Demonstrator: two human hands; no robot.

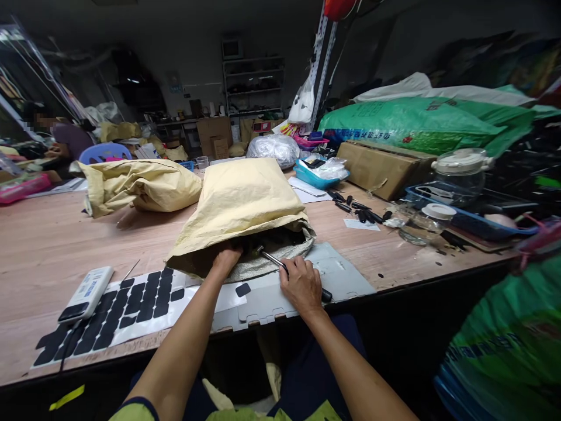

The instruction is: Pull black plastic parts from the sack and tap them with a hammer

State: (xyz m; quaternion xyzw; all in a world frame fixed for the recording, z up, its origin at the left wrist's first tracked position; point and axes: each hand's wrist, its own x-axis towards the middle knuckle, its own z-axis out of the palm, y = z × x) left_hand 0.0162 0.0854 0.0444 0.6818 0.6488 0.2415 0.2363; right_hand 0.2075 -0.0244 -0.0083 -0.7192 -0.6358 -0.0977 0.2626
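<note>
A large cream sack [249,193] lies on the wooden table with its mouth facing me. My left hand [227,258] reaches into that mouth; its fingers are hidden in the dark inside. My right hand [301,285] is closed around a tool [272,258] with a metal shaft and a black handle end, whose head points to the sack's opening. Under the right hand is a grey board [346,275]. White sheets with black rounded stickers [150,295] lie to the left, and one loose black sticker [242,289] sits between the hands.
A white device [87,292] is at the left; another cream sack [166,187] lies behind it. Black parts [362,211], a blue basket [322,175], a cardboard box [379,166] and clear jars [427,222] stand at the right. A person [68,137] sits far left.
</note>
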